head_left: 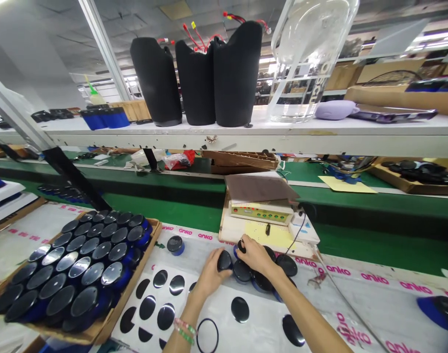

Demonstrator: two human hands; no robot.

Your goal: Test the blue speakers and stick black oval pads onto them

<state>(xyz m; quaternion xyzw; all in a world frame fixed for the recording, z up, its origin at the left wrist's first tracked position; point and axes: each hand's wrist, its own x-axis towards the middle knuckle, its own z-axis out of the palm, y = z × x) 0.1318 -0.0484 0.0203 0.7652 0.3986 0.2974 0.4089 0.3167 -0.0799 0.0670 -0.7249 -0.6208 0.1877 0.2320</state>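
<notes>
My left hand (211, 272) is wrapped round a black-topped round piece (224, 261) on the bench. Just to its right, my right hand (254, 252) has its fingers closed on another black-topped piece (241, 246). Several more black-topped blue pieces (242, 270) stand under and beside my right hand, partly hidden by the forearm. A sheet with black discs (166, 316) lies in front of my hands, and a loose black disc (240, 309) is on it. One blue piece with a black top (176, 245) stands apart, behind the sheet.
A cardboard tray (155, 240) at the left holds many black-topped blue pieces. Behind my hands stands a device with small buttons (261, 212). The shelf (194, 135) above carries black sleeves (235, 73) with red wires and a clear jug (301, 63).
</notes>
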